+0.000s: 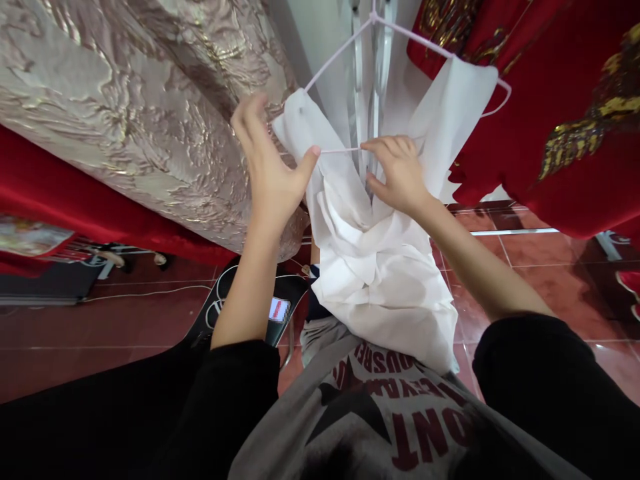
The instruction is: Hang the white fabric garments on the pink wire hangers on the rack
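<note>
A white sleeveless garment [385,280] hangs down in front of me from a thin pale wire hanger [340,53], its lower part bunched against my shirt. My left hand [273,173] is beside the garment's left strap, fingers spread and slightly blurred. Its thumb tip meets the left end of the hanger's crossbar. My right hand [397,170] lies inside the neckline, with curled fingers on the crossbar's other visible end and the thumb a little below. Part of the bar is hidden behind this hand and the right strap.
Pink-and-gold textured fabric [190,133] fills the left side. Red cloth with gold sequins [540,113] hangs at the right. Metal poles [357,87] rise behind the garment. Below left stands a black seat [290,287] bearing a phone [279,310] and a white cable.
</note>
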A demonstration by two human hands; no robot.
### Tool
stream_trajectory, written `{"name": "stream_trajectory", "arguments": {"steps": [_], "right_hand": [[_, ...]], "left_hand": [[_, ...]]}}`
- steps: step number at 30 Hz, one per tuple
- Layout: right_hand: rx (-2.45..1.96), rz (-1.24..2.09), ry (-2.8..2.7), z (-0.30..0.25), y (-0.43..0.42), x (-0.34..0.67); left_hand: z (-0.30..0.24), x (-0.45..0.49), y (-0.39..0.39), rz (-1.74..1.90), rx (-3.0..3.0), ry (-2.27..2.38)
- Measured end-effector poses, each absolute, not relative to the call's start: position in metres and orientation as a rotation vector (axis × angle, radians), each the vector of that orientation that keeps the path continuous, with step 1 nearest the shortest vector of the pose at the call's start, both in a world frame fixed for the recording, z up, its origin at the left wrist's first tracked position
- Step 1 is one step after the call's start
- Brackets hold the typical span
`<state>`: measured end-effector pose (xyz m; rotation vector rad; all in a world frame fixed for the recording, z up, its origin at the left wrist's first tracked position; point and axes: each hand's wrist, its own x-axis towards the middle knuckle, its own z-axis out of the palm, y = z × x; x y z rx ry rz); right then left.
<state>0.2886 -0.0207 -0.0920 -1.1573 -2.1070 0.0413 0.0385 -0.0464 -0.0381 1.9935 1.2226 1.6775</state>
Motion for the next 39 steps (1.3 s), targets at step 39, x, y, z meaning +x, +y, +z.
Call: {"name": "stream_trajectory", "arguments": {"steps": [39], "right_hand": [[-1.159, -0.153, -2.104, -0.111, -0.055, 0.278]], "left_hand": [[-0.044, 0.046, -0.025, 1.539, 1.866, 1.507]]}}
